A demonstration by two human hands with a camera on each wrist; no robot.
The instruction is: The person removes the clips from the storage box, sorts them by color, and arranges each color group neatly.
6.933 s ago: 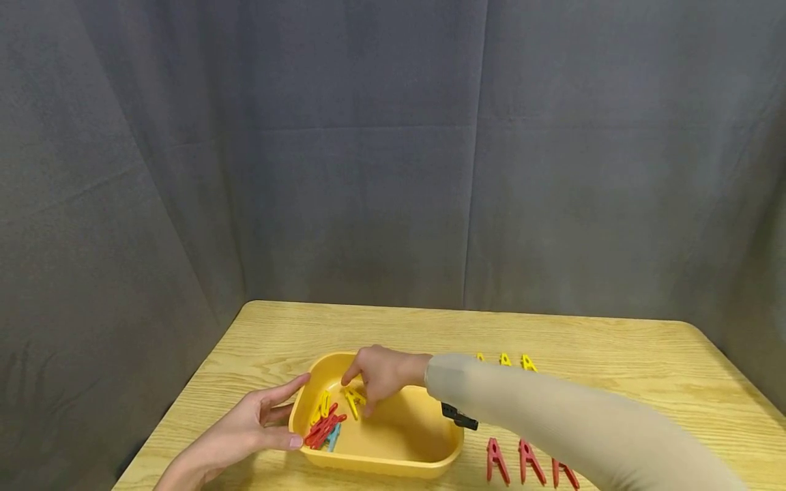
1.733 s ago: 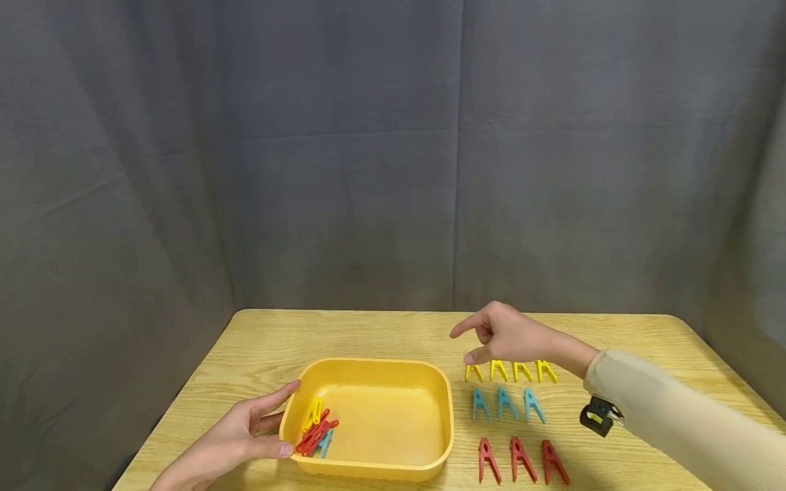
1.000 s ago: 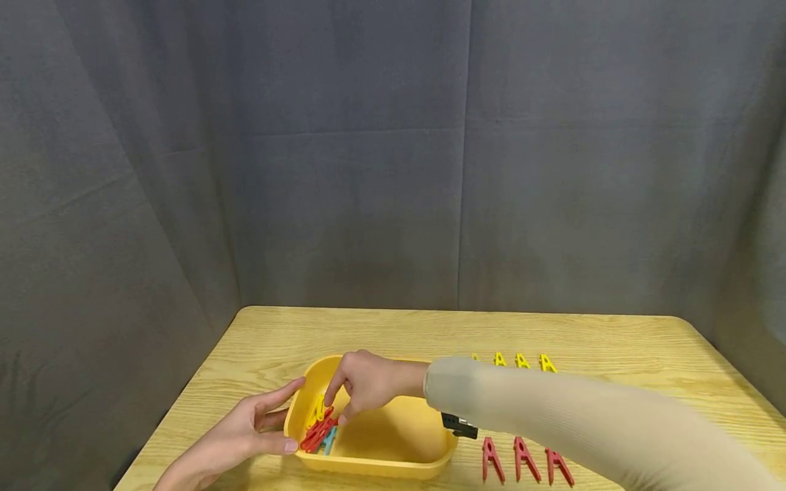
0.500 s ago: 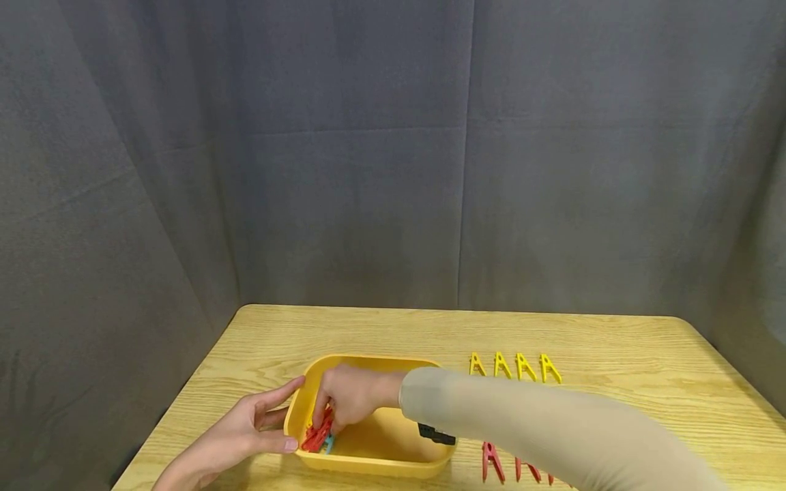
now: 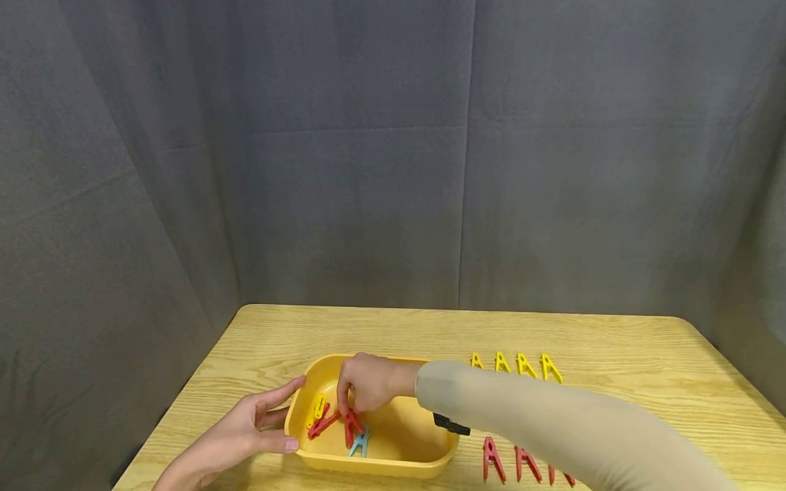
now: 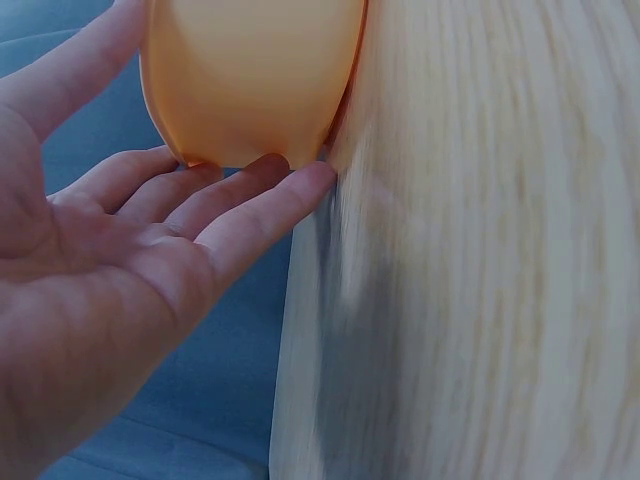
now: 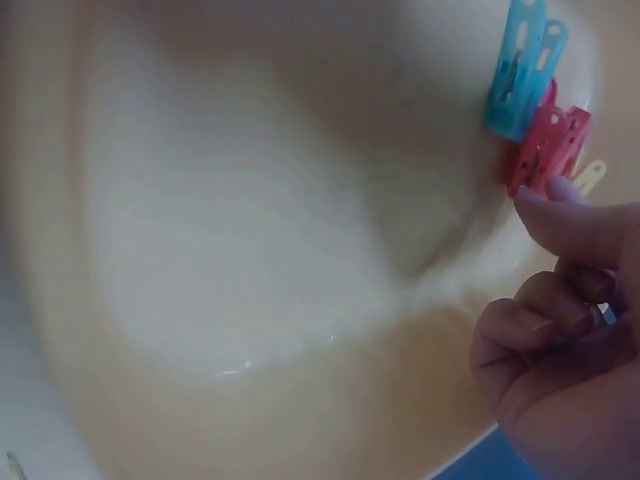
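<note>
Right hand reaches into the yellow plastic tub, fingertips pinching a red plastic clothes peg; a blue plastic peg lies touching it. Left hand, fingers spread flat, braces the tub's left wall. Best lifted straight up so the blue peg stays in the tub.

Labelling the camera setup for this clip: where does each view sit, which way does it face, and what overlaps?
Head: worn on the head, looks forward and down at the table, yellow tub, both hands and the right sleeve.
Left wrist: beside the left hand, faces the tub's outer wall; palm and straight fingers show.
Right wrist: above the right hand, looks into the tub at the red peg and blue peg.
Shared: all see the tub.
</note>
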